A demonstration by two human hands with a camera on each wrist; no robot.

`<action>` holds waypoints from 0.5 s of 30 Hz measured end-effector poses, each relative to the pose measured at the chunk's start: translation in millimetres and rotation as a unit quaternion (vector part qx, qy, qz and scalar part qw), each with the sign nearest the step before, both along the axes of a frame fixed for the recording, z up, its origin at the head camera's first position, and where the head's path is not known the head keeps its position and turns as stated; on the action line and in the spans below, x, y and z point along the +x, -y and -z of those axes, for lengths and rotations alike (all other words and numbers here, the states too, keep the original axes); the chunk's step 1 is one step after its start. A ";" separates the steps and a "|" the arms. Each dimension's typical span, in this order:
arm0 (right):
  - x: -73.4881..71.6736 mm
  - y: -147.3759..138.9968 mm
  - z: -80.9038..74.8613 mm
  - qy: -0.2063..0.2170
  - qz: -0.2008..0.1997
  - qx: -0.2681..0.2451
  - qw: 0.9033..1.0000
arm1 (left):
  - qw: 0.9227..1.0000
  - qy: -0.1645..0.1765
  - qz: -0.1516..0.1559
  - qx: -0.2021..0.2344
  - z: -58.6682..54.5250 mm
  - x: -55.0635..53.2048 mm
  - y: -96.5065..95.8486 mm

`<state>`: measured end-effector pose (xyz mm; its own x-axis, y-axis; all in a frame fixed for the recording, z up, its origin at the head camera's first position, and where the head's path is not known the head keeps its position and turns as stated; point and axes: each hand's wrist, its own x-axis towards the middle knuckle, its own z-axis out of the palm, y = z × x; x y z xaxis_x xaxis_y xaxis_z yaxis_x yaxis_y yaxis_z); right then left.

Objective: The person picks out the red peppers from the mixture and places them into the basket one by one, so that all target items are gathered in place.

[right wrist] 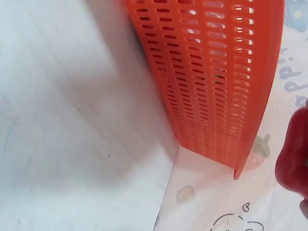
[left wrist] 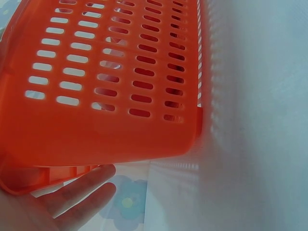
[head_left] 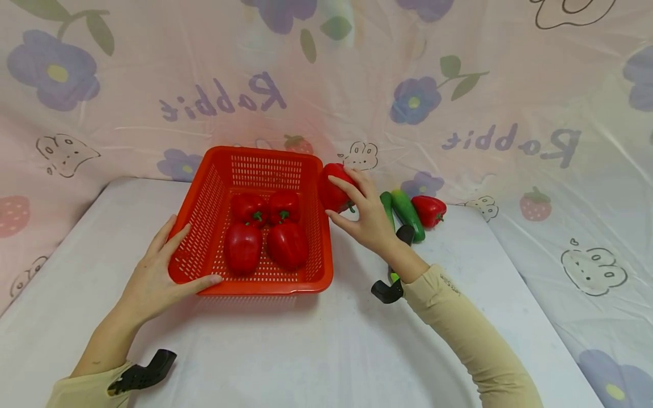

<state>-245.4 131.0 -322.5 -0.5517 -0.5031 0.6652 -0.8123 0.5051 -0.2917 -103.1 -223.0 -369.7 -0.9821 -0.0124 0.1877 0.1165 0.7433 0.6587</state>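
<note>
Red bell pepper: I see right hand fingers pinching it. Left hand fingers spread, touching red perforated basket.

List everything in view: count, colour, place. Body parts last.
Table: 1, white, under everything
Printed cloth: pink and white, behind and beside the table
Basket: 1, red, on the table
Peppers in basket: 4, red, two rows on its floor
Held pepper: 1, red, at the basket's right rim
Loose pepper: 1, red, far right of basket
Long green vegetables: 2 visible, green, left of loose pepper
Dark object: 1, near those, partly hidden, kind unclear
Wrist devices: 2, black, one per wrist
Sleeves: 2, beige, forearms
Left hand: 1, bare, basket's near-left corner
Right hand: 1, bare, gripping held pepper
</note>
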 end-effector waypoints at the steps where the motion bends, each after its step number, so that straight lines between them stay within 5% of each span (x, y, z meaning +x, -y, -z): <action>1: 0.3 0.7 -0.1 0.000 -0.002 0.001 1.000 | 1.000 0.000 0.000 0.000 0.0 0.0 0.0; 15: 9.1 15.8 -1.2 0.006 -0.059 0.012 0.998 | 1.000 -0.003 0.000 0.003 0.0 -0.6 0.3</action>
<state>-236.3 115.3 -321.3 -0.4964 -0.5801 0.6458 -0.8626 0.4135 -0.2915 -103.7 -223.3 -369.7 -0.9810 -0.0141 0.1934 0.1200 0.7392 0.6627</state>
